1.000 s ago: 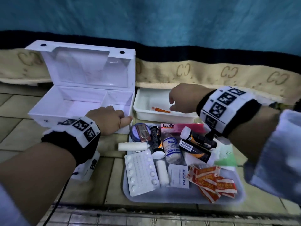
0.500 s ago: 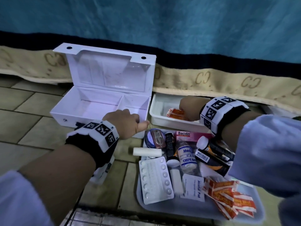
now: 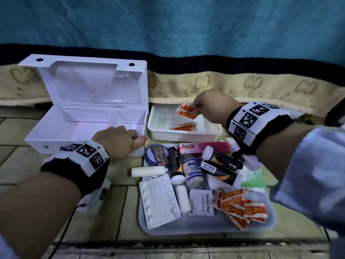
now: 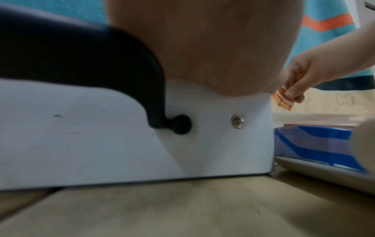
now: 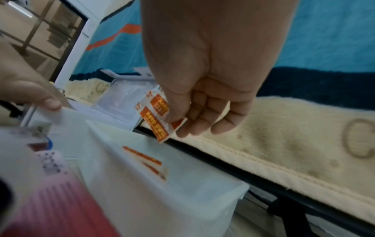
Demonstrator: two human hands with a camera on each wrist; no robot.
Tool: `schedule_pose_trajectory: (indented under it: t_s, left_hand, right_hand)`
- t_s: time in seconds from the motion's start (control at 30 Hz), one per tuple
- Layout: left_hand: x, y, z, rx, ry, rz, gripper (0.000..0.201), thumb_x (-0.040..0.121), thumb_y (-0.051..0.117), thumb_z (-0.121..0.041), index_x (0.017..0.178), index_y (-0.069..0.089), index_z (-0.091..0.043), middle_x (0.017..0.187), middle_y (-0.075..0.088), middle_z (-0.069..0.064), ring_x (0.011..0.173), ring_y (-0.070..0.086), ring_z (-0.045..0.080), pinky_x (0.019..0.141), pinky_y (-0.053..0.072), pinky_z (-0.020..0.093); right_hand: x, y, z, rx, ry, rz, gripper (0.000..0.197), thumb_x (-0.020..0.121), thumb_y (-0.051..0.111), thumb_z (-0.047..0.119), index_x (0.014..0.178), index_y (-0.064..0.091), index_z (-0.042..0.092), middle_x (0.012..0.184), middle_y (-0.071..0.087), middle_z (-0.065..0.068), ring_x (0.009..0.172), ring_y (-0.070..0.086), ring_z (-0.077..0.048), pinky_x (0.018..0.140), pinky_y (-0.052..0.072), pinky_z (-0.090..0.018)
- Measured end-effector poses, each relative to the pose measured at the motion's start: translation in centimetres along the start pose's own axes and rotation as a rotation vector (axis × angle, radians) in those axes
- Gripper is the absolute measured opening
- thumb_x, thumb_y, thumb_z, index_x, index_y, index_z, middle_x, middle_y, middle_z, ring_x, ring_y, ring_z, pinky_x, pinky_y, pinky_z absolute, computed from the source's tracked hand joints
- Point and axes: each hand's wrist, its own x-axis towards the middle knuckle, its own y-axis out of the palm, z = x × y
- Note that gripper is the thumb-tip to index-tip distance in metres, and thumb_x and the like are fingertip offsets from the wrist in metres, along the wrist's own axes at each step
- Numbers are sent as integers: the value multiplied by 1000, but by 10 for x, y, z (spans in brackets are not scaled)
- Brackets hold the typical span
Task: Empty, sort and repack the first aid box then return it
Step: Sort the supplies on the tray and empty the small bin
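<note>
The white first aid box (image 3: 84,86) stands open on the left with nothing inside. My left hand (image 3: 119,141) grips its front wall, fingers curled over the rim and thumb pointing right. The left wrist view shows that wall (image 4: 101,144) and its black handle (image 4: 101,48). My right hand (image 3: 197,107) pinches two orange plaster packets (image 3: 186,111) above the small white tray (image 3: 186,136). The right wrist view shows the packets (image 5: 158,118) between thumb and fingers. More plaster packets (image 3: 183,126) lie in that tray.
A grey tray (image 3: 205,225) in front holds a blister pack (image 3: 160,200), crepe bandage (image 3: 193,169), Bacidin box (image 3: 203,146), alcohol pad (image 3: 201,202), dark bottles (image 3: 222,161) and a pile of plasters (image 3: 240,206). A gauze roll (image 3: 147,171) lies at its left edge. A blanket edge runs behind.
My right hand was low in the white tray and now holds the plaster packets higher above it. My left hand has stayed on the box's front wall.
</note>
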Motion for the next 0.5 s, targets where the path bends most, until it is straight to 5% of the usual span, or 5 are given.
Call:
schedule_pose_trajectory:
  t_s: [0.13,0.2,0.3,0.37,0.5]
  left_hand:
    - [1,1,0,-6,6,-5,51,86,14,-68,90,51,-32,98,52,5,94,55,26,89,46,42]
    - [0,1,1,-27,6,3,56,77,8,-74,82,47,-34,93,52,4,90,55,26,86,46,42]
    - [0,2,1,-48,-6,10,58,70,5,-78,76,44,-35,92,50,4,92,55,28,87,46,42]
    - [1,2,0,-44,-37,6,47,82,13,-71,84,44,-36,99,48,4,100,53,30,91,43,42]
    - [0,3,0,-69,-57,-1,42,83,14,-70,83,42,-39,101,47,5,103,53,30,93,42,44]
  right_hand:
    - [-27,-23,-14,42,-6,-117,20,91,57,22,91,68,5,77,60,-11,71,48,-23,63,34,-27]
    - [-51,-38,-22,84,-1,-133,13,87,63,23,85,68,11,66,57,1,63,47,-17,58,33,-26]
    - [-96,-49,-36,179,20,30,9,76,75,28,72,67,25,49,57,13,52,50,0,48,33,-10]
    - [-124,-45,-43,186,39,191,13,70,78,33,65,66,32,54,60,23,53,51,3,52,36,-11]
    - [-158,-20,-56,121,108,370,17,67,80,33,59,66,36,61,65,23,61,57,4,61,44,-21]
